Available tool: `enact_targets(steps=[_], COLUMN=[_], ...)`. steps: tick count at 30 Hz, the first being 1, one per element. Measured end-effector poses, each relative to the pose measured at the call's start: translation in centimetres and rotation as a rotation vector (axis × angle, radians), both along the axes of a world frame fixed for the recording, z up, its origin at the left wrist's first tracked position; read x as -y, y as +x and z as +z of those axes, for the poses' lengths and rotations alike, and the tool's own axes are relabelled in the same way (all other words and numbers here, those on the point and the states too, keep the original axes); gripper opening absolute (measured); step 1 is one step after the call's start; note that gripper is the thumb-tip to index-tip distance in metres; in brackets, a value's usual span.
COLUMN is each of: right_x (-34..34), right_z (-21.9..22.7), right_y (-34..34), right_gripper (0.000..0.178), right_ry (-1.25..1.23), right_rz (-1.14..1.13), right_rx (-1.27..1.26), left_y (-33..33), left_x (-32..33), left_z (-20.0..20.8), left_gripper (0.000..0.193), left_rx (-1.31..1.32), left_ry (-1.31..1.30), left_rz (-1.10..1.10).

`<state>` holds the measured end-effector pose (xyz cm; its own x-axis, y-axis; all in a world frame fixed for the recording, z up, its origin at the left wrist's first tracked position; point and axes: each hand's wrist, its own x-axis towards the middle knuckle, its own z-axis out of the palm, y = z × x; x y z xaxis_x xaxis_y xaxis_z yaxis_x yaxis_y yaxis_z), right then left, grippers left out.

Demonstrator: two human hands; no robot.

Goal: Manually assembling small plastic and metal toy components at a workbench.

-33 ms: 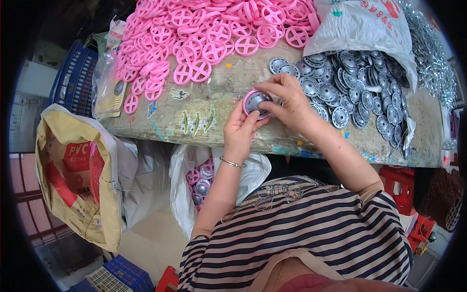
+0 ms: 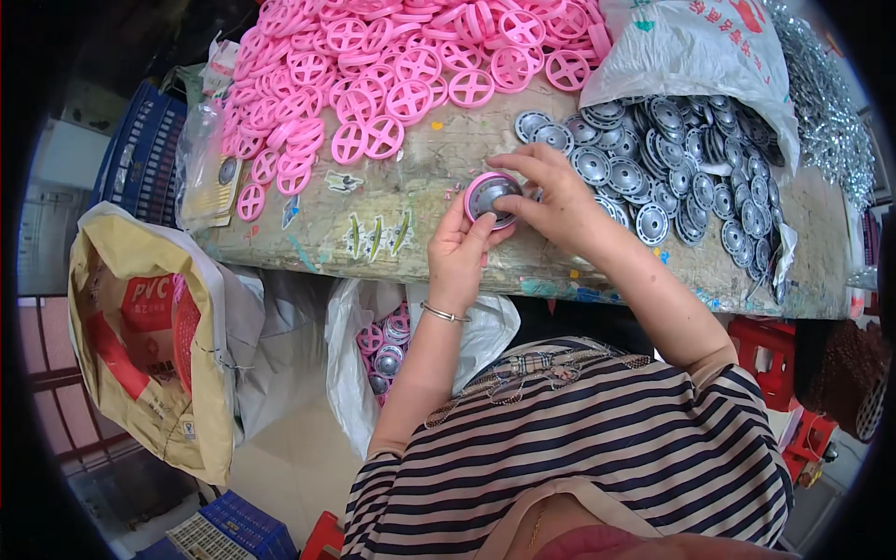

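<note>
Over the table, my left hand grips a pink wheel ring with its thumb on the near side and its fingers underneath. A silver-grey hubcap disc sits inside that ring, its domed face up. My right hand presses its thumb on the disc's right side, with the index finger arched above the ring; its other fingers are partly hidden. Beyond my hands lies a large heap of pink wheel rings with cross spokes. A pile of loose grey hubcap discs spreads to the right of my right hand.
A white sack lies open behind the discs, beside silver tinsel. Below the table's front edge, a white plastic bag holds pink and grey wheels. A tan paper sack stands at left. Red stools are at right.
</note>
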<state>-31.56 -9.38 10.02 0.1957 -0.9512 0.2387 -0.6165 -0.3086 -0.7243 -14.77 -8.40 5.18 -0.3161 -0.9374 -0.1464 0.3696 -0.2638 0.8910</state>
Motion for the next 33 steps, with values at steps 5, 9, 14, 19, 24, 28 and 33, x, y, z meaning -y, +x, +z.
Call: enact_targets(steps=[5, 9, 14, 19, 24, 28, 33], right_x=[0.2, 0.2, -0.1, -0.4, -0.7, -1.7, -1.2], right_z=[-0.2, -0.4, -2.1, -0.2, -0.2, 0.8, -0.8], right_y=[0.0, -0.3, 0.3, 0.2, 0.1, 1.1, 0.9], right_gripper=[0.037, 0.027, 0.024, 0.024, 0.027, 0.032, 0.027], right_ry=[0.482, 0.522, 0.431, 0.54, 0.508, 0.535, 0.407], right_rz=[0.044, 0.059, -0.006, 0.018, -0.004, 0.05, -0.051], right_rx=[0.411, 0.364, 0.497, 0.551, 0.56, 0.575, 0.483], left_y=[0.0, 0.4, -0.1, 0.2, 0.0, 0.1, -0.3], left_x=[-0.1, -0.1, 0.0, -0.3, -0.1, 0.0, -0.1], left_z=[-0.4, -0.9, -0.3, -0.5, 0.2, -0.9, 0.0], left_gripper=[0.041, 0.039, 0.038, 0.037, 0.037, 0.035, 0.035], left_rx=[-0.117, -0.038, -0.038, -0.015, -0.104, -0.123, -0.124], left_ry=[0.0, -0.016, -0.025, -0.061, 0.001, 0.0, 0.032], left_rz=[0.0, -0.026, -0.025, -0.022, -0.019, 0.001, -0.035])
